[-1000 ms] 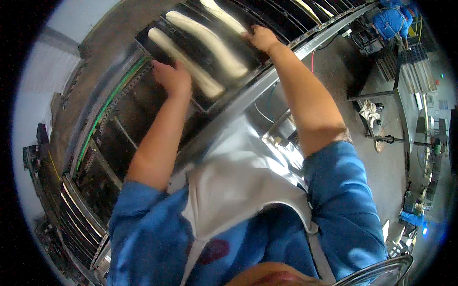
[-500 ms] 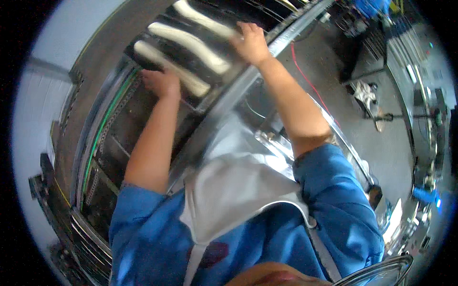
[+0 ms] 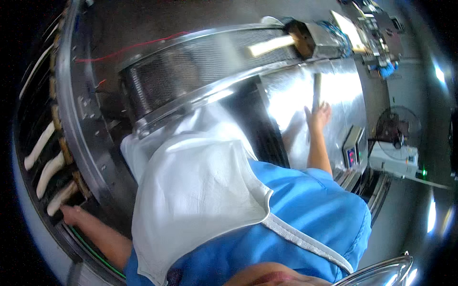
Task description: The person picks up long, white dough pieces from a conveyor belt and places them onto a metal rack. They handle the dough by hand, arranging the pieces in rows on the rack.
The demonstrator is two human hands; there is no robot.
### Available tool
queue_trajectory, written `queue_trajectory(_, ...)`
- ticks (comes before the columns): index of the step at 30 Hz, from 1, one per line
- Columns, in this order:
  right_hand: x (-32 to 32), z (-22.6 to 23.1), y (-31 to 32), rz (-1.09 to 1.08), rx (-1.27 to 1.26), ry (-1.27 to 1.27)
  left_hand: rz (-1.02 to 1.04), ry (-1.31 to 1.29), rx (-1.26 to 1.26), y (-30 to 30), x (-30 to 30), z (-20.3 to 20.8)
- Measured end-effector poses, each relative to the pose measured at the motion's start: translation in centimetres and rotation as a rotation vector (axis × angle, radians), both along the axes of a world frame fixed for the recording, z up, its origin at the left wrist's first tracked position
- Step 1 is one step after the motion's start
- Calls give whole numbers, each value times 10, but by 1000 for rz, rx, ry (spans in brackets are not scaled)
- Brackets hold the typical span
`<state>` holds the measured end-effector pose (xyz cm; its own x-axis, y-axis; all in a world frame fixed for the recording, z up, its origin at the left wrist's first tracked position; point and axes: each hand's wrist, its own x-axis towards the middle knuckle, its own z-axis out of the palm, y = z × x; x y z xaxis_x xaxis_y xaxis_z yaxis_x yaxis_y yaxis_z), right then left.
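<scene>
At the far left, my left hand (image 3: 71,215) is beside the near end of a pale, rope-like strip of dough (image 3: 61,198); its fingers are too small and blurred to read. Two more dough strips (image 3: 49,175) (image 3: 40,145) lie along the dark slotted conveyor. My right hand (image 3: 319,115) is low over a shiny steel table (image 3: 343,90), thumb and fingers apart. Just beyond its fingertips lies another pale strip (image 3: 317,88), its near end meeting the hand. I cannot tell whether they touch.
A mesh belt (image 3: 205,57) runs across ahead of me, carrying a pale strip (image 3: 271,46) by a metal machine head (image 3: 315,40). A scale with a lit display (image 3: 352,148) stands at the table's right. Beyond it are a fan (image 3: 396,131) and a white box (image 3: 393,158).
My view has swung to the right. My right hand has left the strips on the dark conveyor and reached over the steel table. My left hand stays by the conveyor's nearest strip.
</scene>
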<state>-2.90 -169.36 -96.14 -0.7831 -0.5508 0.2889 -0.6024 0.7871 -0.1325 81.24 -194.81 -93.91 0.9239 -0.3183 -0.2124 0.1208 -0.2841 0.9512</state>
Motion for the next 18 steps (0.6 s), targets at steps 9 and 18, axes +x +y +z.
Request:
queue_trajectory(9, -59, -46, 90, -265, -71, -317, -74, 48, -71, -16, -5, 0)
queue_trajectory(18, 59, 199, -82, 486, -496, -1167, 110, 113, -199, 34, 2, 4)
